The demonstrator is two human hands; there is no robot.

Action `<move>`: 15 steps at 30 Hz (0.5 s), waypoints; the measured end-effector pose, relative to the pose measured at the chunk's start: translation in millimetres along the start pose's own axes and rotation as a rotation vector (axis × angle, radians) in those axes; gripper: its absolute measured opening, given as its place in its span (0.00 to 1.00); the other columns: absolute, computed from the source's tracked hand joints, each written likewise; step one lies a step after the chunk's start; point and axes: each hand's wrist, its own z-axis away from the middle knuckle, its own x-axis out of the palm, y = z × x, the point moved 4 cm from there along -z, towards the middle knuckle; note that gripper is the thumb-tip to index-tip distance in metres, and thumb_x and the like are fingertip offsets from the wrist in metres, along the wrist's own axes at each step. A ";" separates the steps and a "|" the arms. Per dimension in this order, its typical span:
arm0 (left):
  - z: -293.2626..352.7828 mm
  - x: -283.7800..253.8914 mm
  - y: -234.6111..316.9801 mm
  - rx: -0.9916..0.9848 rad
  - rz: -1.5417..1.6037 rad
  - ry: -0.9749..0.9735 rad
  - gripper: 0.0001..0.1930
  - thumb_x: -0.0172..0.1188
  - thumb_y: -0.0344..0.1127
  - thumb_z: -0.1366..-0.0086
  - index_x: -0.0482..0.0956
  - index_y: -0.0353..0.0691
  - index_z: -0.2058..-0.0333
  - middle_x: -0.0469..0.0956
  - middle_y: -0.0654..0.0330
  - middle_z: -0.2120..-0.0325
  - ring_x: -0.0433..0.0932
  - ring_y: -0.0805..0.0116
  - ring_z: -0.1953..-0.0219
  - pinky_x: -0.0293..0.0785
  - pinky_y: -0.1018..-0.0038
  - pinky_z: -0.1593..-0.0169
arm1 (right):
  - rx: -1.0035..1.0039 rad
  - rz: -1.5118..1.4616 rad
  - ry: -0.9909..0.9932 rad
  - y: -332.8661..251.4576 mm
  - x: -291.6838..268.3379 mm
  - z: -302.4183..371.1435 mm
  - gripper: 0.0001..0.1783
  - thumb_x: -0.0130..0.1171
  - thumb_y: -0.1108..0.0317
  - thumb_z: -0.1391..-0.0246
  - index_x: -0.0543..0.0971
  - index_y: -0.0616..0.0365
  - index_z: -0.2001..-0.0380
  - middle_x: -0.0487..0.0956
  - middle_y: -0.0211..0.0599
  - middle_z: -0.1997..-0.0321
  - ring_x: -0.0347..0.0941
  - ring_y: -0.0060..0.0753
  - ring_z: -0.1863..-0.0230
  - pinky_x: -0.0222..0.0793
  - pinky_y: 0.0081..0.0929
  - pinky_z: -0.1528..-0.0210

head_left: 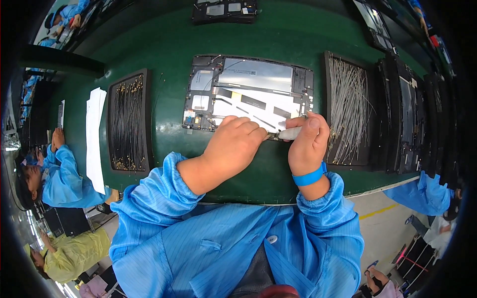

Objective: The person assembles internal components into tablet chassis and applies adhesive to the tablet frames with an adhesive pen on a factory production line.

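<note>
An opened tablet chassis (248, 97) lies on the green table in front of me, with silver panels, a white inner sheet and dark strips. My left hand (233, 145) rests over its lower edge, fingers curled and closed, fingertips hidden behind the knuckles. Just right of it, at the lower right corner, my right hand (309, 146) has its fingers drawn together. A white cover, which looks like a finger cot (290, 133), points from the right hand toward the left fingertips. Whatever lies between the fingers is too small or hidden to tell. A blue band (308, 177) circles my right wrist.
At left, a dark tray (129, 121) holds thin black cables beside white paper (95, 134). At right, another tray (370, 144) holds pale thin cables (346, 99). Stacked chassis (407, 114) stand beyond it; more (224, 11) lie at the back. Co-workers sit at both sides.
</note>
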 end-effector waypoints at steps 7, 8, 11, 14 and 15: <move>2.4 0.5 -0.1 0.013 0.003 -0.025 0.06 0.55 0.29 0.56 0.72 0.40 0.75 0.71 0.61 0.79 0.70 0.65 0.73 0.63 0.71 0.67 | -0.065 0.042 -0.046 -2.0 1.7 2.8 0.14 0.39 0.61 0.45 0.62 0.60 0.63 0.74 0.37 0.76 0.67 0.22 0.74 0.63 0.20 0.69; 2.6 0.0 0.2 0.020 -0.002 -0.018 0.06 0.55 0.29 0.56 0.72 0.40 0.75 0.71 0.61 0.79 0.70 0.65 0.73 0.63 0.71 0.68 | -0.069 0.035 -0.056 -1.9 2.0 2.9 0.13 0.40 0.61 0.45 0.62 0.61 0.63 0.74 0.38 0.76 0.68 0.23 0.74 0.63 0.20 0.68; 3.1 0.2 -0.1 0.022 0.005 -0.017 0.07 0.55 0.29 0.56 0.72 0.40 0.75 0.71 0.61 0.79 0.70 0.65 0.73 0.63 0.71 0.68 | -0.135 0.061 -0.081 -2.1 2.7 4.2 0.13 0.40 0.63 0.46 0.62 0.61 0.63 0.74 0.38 0.76 0.69 0.25 0.73 0.64 0.21 0.68; 2.3 -0.4 1.3 0.009 0.003 -0.022 0.07 0.51 0.29 0.56 0.72 0.40 0.75 0.71 0.62 0.79 0.70 0.66 0.72 0.62 0.72 0.67 | -0.310 0.220 -0.174 -15.3 6.3 2.3 0.12 0.40 0.63 0.46 0.62 0.61 0.64 0.74 0.38 0.75 0.70 0.26 0.72 0.64 0.22 0.67; 2.2 -0.4 2.0 0.003 -0.009 -0.024 0.08 0.47 0.30 0.56 0.72 0.41 0.75 0.71 0.63 0.79 0.69 0.67 0.71 0.61 0.72 0.65 | -0.308 0.220 -0.174 -13.6 6.0 2.9 0.12 0.40 0.63 0.46 0.62 0.61 0.64 0.74 0.38 0.75 0.70 0.26 0.72 0.64 0.22 0.67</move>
